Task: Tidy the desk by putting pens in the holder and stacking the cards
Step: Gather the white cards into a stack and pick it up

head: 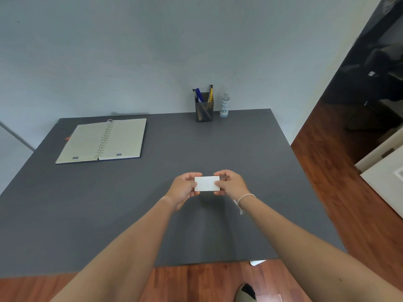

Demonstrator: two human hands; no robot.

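You have the white cards (pixel 206 183) pinched between both hands, lifted a little above the desk (pixel 250 153), near its front half and well in front of the pen holder (pixel 204 111). Your left hand (pixel 182 189) clamps the short left edge, thumb on top and fingers curled beneath; your right hand (pixel 232 184) does the same on the right edge. Whether it is one card or a squared pack cannot be told from here.

Expect it to be light, thin and fairly stiff, with smooth faces that could slide over one another if you ease the pinch. Holding the short edges, as you do, looks the best way to keep the sides flush; I judge a light squeeze enough, since pressing harder may bow the cards.

Behind the cards, the holder already carries the pens (pixel 202 94), upright, with a small bottle (pixel 224 105) just beside it on its right. The open spiral notebook (pixel 102 140) lies well to the holder's left.
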